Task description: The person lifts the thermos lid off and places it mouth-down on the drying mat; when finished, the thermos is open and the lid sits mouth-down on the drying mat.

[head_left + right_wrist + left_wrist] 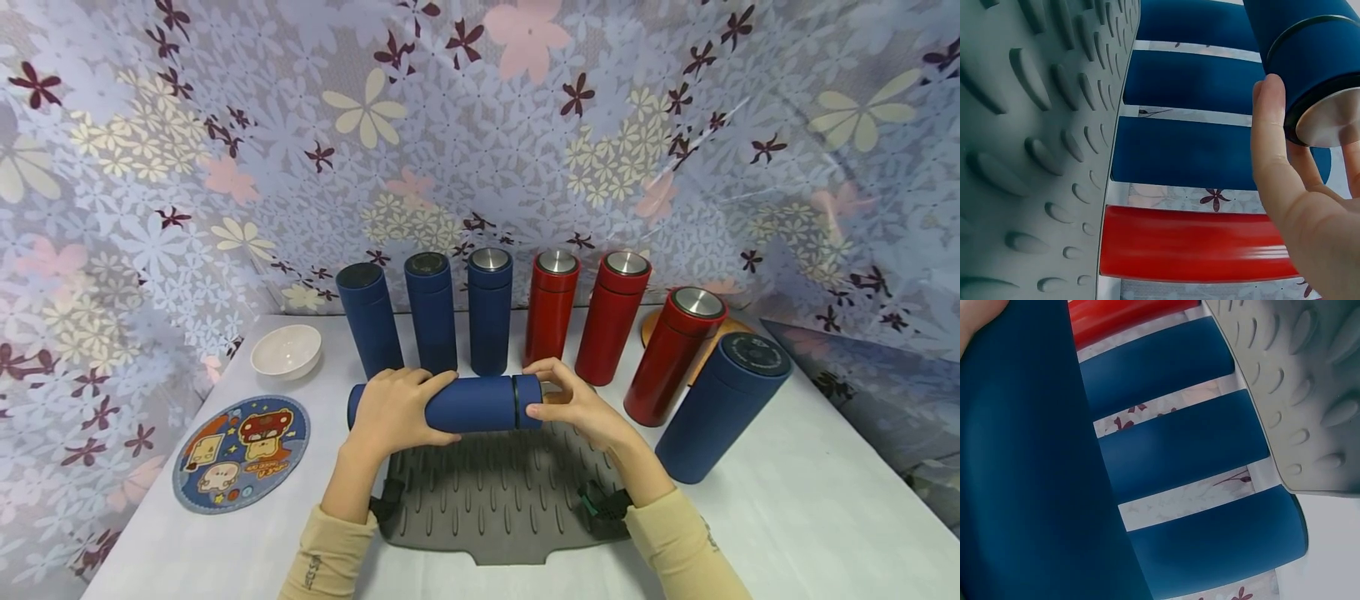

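A blue thermos flask (pixel 480 404) lies sideways in the air above a grey ribbed mat (pixel 480 500). My left hand (pixel 397 408) grips its body near the base end, thumb along the near side. At the other end my right hand (pixel 573 404) holds the lid (pixel 1322 69) between thumb and fingers. The lid's silver top faces my right palm in the right wrist view. It cannot be told whether the lid is loose. In the left wrist view the flask's body (pixel 1029 456) fills the left side, hiding most of that hand.
Behind stand three blue flasks (pixel 489 317) and three red flasks (pixel 551 308) in a row. Another blue flask (pixel 720 408) stands front right. A wooden round board (pixel 708 358) sits behind it. At left are a white bowl (pixel 287 352) and a round cartoon mat (pixel 240 454).
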Available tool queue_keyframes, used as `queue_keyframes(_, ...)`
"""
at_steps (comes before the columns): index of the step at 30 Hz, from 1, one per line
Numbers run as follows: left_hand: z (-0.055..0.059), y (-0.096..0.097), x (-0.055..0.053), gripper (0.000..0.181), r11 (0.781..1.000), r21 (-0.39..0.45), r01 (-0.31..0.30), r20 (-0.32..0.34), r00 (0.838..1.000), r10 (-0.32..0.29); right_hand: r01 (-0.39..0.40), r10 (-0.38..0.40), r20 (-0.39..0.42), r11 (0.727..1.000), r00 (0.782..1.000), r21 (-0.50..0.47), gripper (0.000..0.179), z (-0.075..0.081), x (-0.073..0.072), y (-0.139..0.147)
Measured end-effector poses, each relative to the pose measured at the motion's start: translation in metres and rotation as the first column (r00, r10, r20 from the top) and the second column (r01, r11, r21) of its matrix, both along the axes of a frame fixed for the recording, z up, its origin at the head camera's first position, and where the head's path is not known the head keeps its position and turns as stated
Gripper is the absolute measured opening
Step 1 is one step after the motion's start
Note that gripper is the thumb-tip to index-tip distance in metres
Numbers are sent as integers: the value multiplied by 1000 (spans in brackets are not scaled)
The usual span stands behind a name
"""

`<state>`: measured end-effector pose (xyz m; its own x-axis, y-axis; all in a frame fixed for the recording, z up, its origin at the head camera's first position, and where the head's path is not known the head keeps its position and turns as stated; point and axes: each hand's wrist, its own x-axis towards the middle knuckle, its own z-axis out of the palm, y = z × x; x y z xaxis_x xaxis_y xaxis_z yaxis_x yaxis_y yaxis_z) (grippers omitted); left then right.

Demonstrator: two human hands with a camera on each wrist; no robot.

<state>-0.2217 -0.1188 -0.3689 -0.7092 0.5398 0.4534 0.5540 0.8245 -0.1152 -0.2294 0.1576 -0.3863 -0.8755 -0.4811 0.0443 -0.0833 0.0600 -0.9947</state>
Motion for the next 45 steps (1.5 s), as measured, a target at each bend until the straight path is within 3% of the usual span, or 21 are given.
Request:
queue_keyframes(9,0,-1,0,79,1000,16,3,-28,1000,-3,1,-1,-28,1000,1000,3,57,0,0,0)
queue_keyframes(17,-1,-2,-1,80,1000,17,0,-54,999,1,73,-83,121,994,989,83,56,2,-3,0)
queue_keyframes(22,-3,-2,-2,80,1000,8,3,-53,999,-2,92,-108,135,988,985,120,53,1,-4,-1)
queue_keyframes(33,-3,-2,-2,79,1000,2,17,-83,996,-17,22,-20,127,1000,992,-13,43,-2,-5,3)
queue_keyframes(45,-1,-1,0,79,1000,1,25,-99,995,-25,-12,15,109,999,994,-35,47,-1,-4,6)
